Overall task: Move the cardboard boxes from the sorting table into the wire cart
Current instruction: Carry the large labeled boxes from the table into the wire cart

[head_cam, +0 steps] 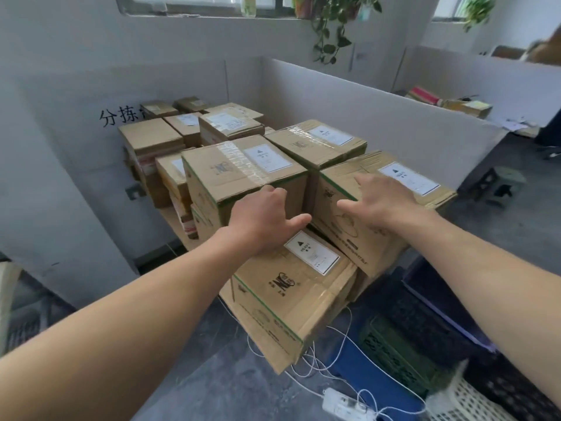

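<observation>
**Two hands at two different boxes**

The fingers [274,191] of the left hand [264,220] are bent at the near top edge of the left box [239,168], with the thumb stretched out to the right. The fingertips are hidden behind the knuckles, so I cannot tell if they really hook this edge or only lean on it. The fingers [367,180] of the right hand [391,202] are straight and spread and hold nothing. They are over the near top corner of the right box [358,238]; whether they touch it or are just above it is not clear.

The two boxes stand side by side at the front of the counter [170,214], directly ahead of the hands, and the narrow gap between them lies between the two thumbs. The right box seems to have its long side running away to the right. Below them a low box [288,287] lies tilted, its near end hanging over the counter edge toward the person, just under the left wrist.

I judge that the left hand is nearer to a hold. For a two-handed lift of the left box, the right hand would need to cross to that narrow gap. Many more boxes wait behind. The wire cart is not clearly in view.
</observation>
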`<state>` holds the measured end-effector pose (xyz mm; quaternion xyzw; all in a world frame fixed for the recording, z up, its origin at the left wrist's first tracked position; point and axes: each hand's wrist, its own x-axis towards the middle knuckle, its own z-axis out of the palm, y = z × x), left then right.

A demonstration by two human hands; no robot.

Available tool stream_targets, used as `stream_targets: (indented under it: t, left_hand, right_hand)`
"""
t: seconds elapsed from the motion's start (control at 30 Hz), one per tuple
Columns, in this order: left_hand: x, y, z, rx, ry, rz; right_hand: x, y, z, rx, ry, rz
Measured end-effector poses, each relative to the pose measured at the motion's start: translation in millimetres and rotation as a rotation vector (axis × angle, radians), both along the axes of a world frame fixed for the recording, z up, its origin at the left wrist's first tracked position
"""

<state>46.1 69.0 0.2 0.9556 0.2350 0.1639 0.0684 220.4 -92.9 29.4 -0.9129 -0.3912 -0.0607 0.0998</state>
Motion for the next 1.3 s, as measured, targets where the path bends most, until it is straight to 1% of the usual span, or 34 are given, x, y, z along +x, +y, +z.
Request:
stream_targets:
  t: [0.2, 0.4, 0.5, 0.67, 0.77, 0.9, 1.0, 1.13, 1.3]
  left_hand:
    - [62.8, -40.4, -4.7, -0.041, 0.047, -0.036]
    - [112.1, -69.6, -12.2, -0.202, 0.084, -0.013]
    - [129.4, -77.6, -17.4, -0.276, 0.093, -0.006]
    - [147.7, -84.0, -25.4, -0.342, 0.129, 0.024]
    - [150.7, -85.5, -29.0, -0.360, 0.114, 0.031]
    - [151.1, -85.6, -30.5, -0.375, 0.111, 0.031]
    - [149.4, -85.1, -30.0, -0.413, 0.106, 0.066]
    - [141.0, -77.1, -28.5, -0.536, 0.024, 0.098]
    - [125.7, -65.0, -23.3, -0.687, -0.064, 0.155]
  right_hand:
    - [70.1, -42.6, -3.2, -0.055, 0.025, -0.112]
    - [122.0, -68.8, -10.2, -0.116, 0.078, -0.246]
    - [141.7, -77.3, -13.1, -0.142, 0.095, -0.270]
    - [170.3, -85.7, -17.5, -0.119, 0.149, -0.306]
    - [185.3, -89.3, -21.6, -0.112, 0.207, -0.323]
    - [192.6, -91.1, -29.3, -0.095, 0.262, -0.330]
    - [187.8, -91.4, -32.0, -0.061, 0.215, -0.371]
    - [174.9, -92.3, -29.3, -0.048, 0.180, -0.397]
    - [151.7, -90.4, -31.5, -0.081, 0.258, -0.388]
